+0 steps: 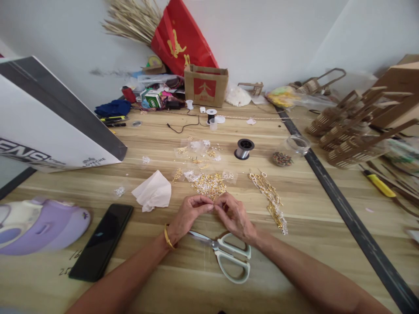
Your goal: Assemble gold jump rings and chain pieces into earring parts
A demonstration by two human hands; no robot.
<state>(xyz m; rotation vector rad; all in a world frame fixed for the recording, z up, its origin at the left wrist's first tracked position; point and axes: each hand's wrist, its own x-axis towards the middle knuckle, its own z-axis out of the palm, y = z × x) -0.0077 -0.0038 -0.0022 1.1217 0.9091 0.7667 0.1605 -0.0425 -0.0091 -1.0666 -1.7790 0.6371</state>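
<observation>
My left hand point(191, 214) and my right hand point(236, 217) meet at the fingertips in the middle of the table, both closed in a pinch. Whatever sits between the fingers is too small to make out. Just beyond them lies a pile of gold and silver beads point(209, 184). Below the hands, white-handled scissors point(216, 250) rest on the wood, with a faint clear thread beside the blades. To the right lie gold and silver beaded strands point(271, 198). A spool of fine wire point(244, 149) stands farther back.
On the left are a crumpled tissue point(153, 192), a black phone point(101, 242), a purple case point(49, 226) and a large white box point(55, 126). A bead jar point(284, 158) lies tipped at right, near small woven baskets point(340, 148). A paper bag point(207, 87) stands at the back.
</observation>
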